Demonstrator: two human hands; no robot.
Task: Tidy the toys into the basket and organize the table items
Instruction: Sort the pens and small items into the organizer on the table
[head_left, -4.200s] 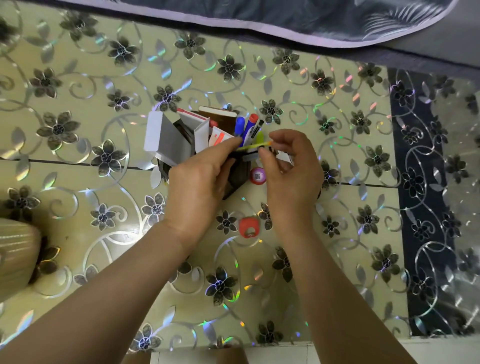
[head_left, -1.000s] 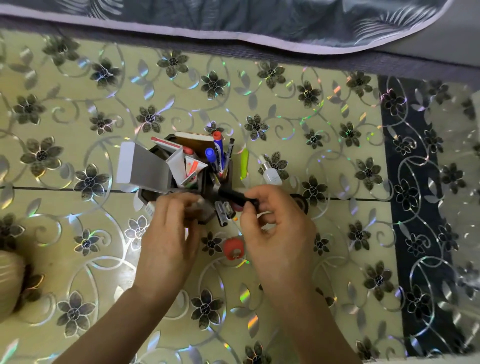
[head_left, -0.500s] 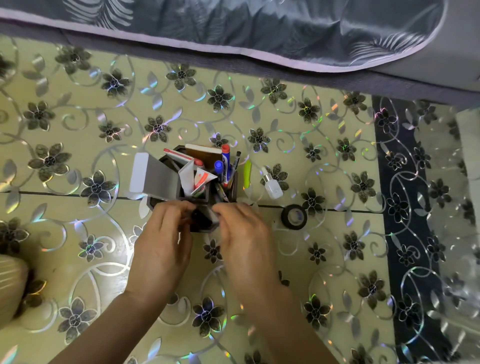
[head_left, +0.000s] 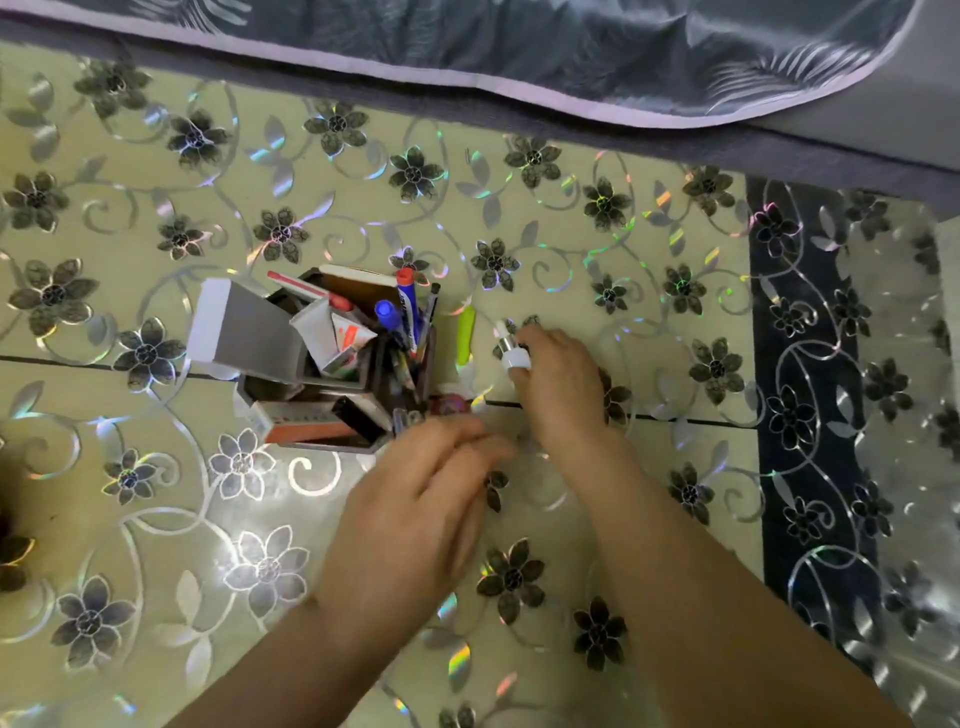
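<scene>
Small white bottle (head_left: 511, 353): sitting at 3 o'clock of the pen organizer (head_left: 332, 364), long axis pointing to 11 o'clock. Right hand (head_left: 558, 384) is curling its fingers round it from 4 o'clock. Left hand (head_left: 415, 499), blurred, is hovering farther off, fingers straight and together.

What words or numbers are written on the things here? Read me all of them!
None can be read.
Blue marker with red cap: white print on the barrel, too blurred.
White tube: red and green marks, too blurred.
Orange box: a row of tiny marks, too small.
Small white bottle in the right hand: no print shows.
</scene>
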